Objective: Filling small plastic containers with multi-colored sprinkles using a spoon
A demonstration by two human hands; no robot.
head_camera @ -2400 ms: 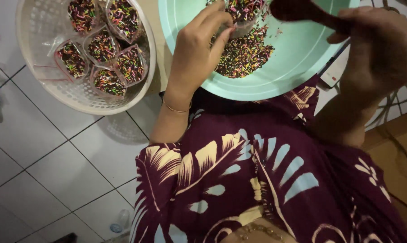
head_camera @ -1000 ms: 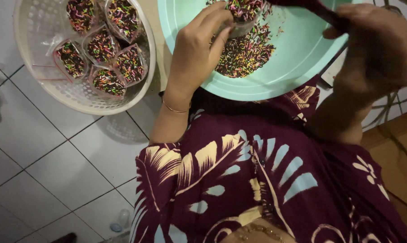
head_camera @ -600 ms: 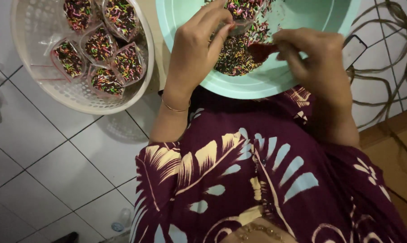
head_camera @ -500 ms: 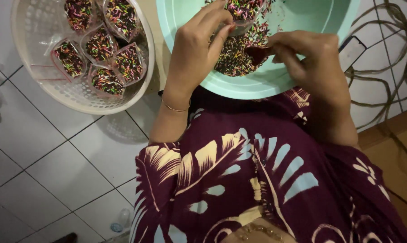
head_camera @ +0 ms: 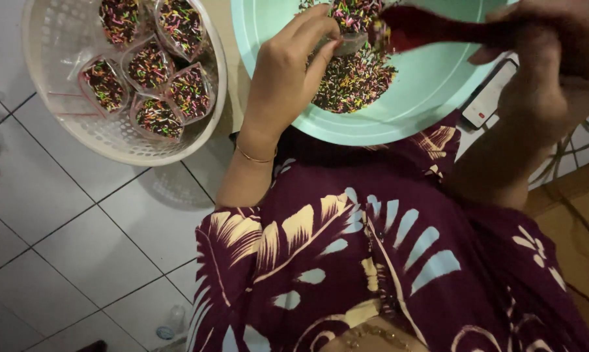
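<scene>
A mint-green basin holds a heap of coloured sprinkles. My left hand pinches a small clear plastic bag open over that heap; the bag is partly filled with sprinkles. My right hand grips the handle of a dark red spoon, whose bowl is lifted beside the bag's mouth with sprinkles on it. The top of the bag is cut off by the frame edge.
A white perforated basket at the left holds several filled bags of sprinkles. A phone lies by the basin's right rim. White tiled floor lies at the left, with my maroon patterned dress below.
My right hand dipped the spoon into the sprinkle heap, then lifted it up and right to the bag's mouth. The left hand kept hold of the bag.
</scene>
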